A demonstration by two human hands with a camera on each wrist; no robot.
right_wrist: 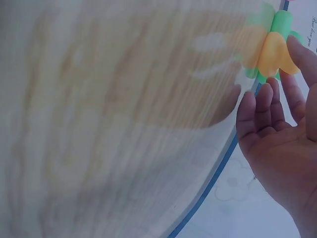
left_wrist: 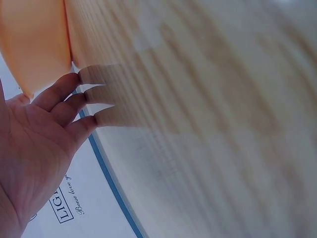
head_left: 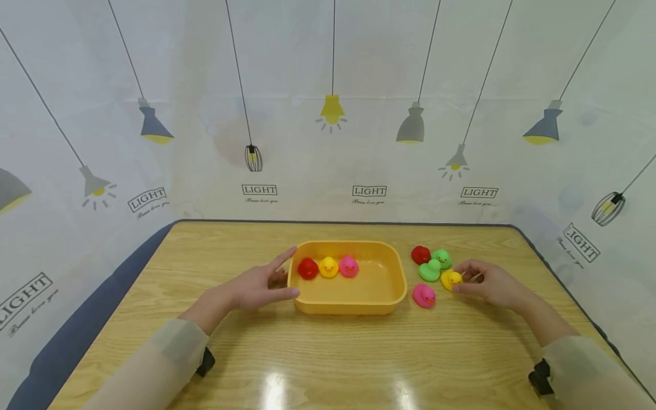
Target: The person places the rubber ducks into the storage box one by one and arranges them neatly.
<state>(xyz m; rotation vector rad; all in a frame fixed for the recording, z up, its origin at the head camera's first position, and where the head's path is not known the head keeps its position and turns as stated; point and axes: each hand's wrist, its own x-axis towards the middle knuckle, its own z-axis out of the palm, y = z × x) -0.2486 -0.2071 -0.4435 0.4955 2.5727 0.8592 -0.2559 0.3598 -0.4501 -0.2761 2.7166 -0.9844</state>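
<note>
My left hand rests against the left end of an orange-yellow plastic tray, index finger at the far corner, thumb at the near one. Its other fingers touch the table beside the tray in the left wrist view. Inside the tray, a red duck, a yellow duck and a pink duck sit in a row. To the right, my right hand pinches another yellow rubber duck between thumb and index finger, close to the tabletop.
Around the held duck lie two green ducks, a red duck and a pink duck, just right of the tray. The wooden table has a dark edge, with a lamp-printed curtain behind it.
</note>
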